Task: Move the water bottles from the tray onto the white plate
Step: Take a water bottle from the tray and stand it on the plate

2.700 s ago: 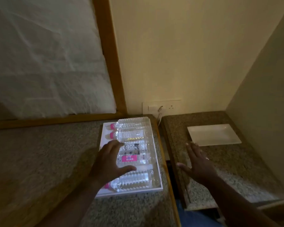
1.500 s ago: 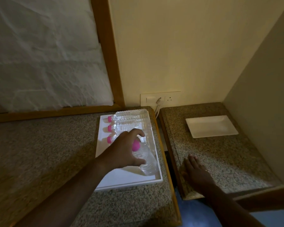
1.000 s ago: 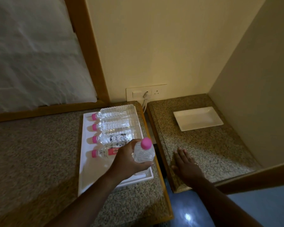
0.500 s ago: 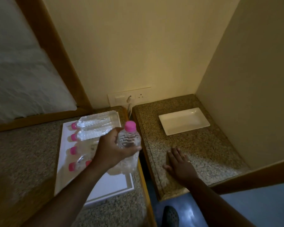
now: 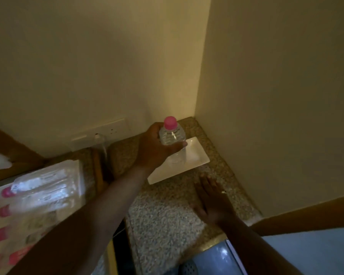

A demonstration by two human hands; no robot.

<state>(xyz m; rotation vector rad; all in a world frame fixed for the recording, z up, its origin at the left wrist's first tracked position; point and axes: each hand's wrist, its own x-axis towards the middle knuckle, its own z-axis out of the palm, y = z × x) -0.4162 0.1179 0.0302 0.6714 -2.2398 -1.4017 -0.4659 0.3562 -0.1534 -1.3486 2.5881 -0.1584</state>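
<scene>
Left hand (image 5: 157, 149) is gripping the upright bottle (image 5: 172, 139) around its ribbed shoulder over the plate (image 5: 197, 155) near the worktop's far corner, probably thin-walled, crushable, slippery; right hand (image 5: 213, 199) is resting flat, empty.

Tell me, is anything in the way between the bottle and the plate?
Nothing visible. The left hand holds the bottle upright right over the plate, which looks bare. The right hand lies flat on the counter, nearer than the plate.
</scene>
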